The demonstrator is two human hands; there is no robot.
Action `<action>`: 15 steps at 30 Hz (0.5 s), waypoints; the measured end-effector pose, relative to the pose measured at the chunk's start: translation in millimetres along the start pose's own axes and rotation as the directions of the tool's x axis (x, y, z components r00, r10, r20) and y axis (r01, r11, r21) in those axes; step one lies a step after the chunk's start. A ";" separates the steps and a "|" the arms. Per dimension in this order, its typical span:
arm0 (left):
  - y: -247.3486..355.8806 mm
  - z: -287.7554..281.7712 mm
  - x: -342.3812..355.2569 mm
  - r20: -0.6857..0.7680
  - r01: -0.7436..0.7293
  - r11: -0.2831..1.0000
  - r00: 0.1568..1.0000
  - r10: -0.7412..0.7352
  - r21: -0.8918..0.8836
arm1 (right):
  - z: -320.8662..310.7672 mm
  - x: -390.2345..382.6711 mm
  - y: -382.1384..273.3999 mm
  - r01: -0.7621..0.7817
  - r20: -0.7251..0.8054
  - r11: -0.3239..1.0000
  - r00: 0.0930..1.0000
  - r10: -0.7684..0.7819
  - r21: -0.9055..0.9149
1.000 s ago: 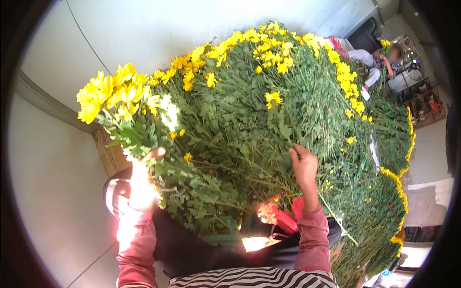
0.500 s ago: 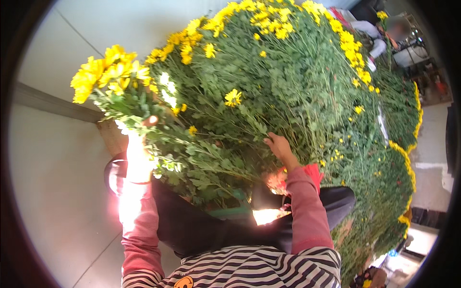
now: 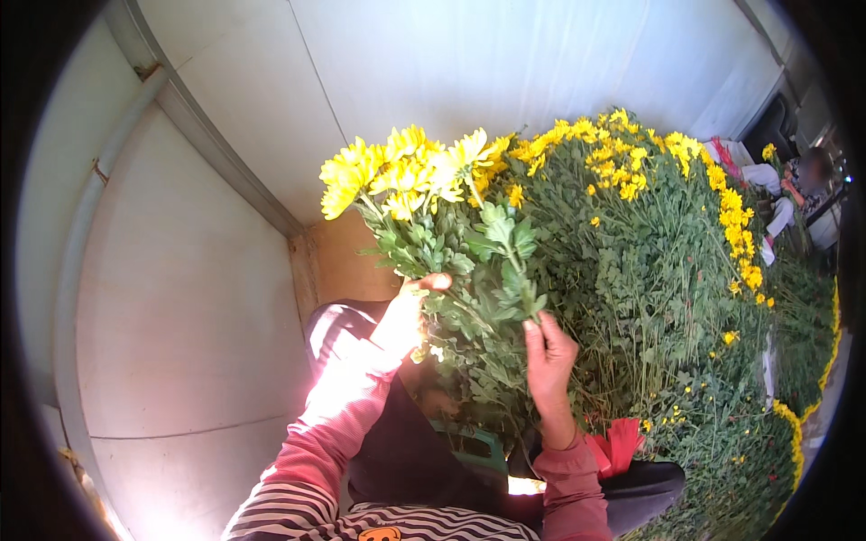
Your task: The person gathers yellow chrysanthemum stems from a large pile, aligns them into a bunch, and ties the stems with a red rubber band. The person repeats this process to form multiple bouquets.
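Note:
My left hand (image 3: 406, 311) is closed round a bunch of yellow chrysanthemums (image 3: 397, 185), holding it raised with the blooms away from me. In my right hand (image 3: 550, 356) a single chrysanthemum stem (image 3: 511, 252) is pinched between thumb and fingers. Its bloom leans against the right side of the bunch's flower heads. Leaves hide part of the left fingers and the lower stems. Strong sunlight washes out the left wrist.
A large heap of cut chrysanthemums (image 3: 631, 261) spreads ahead and to the right. Pale wall panels (image 3: 541, 54) stand behind and at left. Near my legs are a green plastic edge (image 3: 483, 448) and red cloth (image 3: 621, 446). Another person (image 3: 785, 194) sits at the far right.
My right hand has lifted the single stem from over the heap up to the bunch. The whole view has swung left, bringing more wall into sight.

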State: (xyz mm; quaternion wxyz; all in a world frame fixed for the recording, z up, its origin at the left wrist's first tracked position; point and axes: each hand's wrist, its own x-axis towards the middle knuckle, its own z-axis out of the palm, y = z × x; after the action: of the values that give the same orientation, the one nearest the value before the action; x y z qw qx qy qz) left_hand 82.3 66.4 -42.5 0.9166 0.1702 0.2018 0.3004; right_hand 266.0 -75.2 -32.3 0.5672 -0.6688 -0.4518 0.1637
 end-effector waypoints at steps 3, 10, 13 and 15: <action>-9.5 -9.8 -1.2 0.058 -0.216 0.976 0.975 0.214 0.020 | 19.3 -2.2 -9.8 0.082 0.010 0.996 0.997 -0.082 -0.019; -1.8 40.5 -18.2 -0.023 -0.229 0.937 0.970 0.243 0.263 | 36.5 -6.3 -30.0 0.325 0.171 0.865 0.945 -0.280 -0.382; 6.3 20.1 -15.2 0.030 -0.172 0.863 0.983 0.179 0.476 | 41.2 -10.0 -38.3 0.352 0.251 0.828 0.932 -0.264 -0.436; 6.3 16.2 -15.6 0.029 -0.161 0.848 0.985 0.170 0.504 | 45.4 -12.6 -34.6 0.394 0.313 0.785 0.912 -0.266 -0.478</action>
State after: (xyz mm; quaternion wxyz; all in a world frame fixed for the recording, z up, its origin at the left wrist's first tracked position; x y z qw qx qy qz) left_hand 75.4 58.5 -21.6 0.8091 0.4182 0.2657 0.3161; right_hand 211.5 -59.3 -18.4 0.3238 -0.6857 -0.6518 0.0057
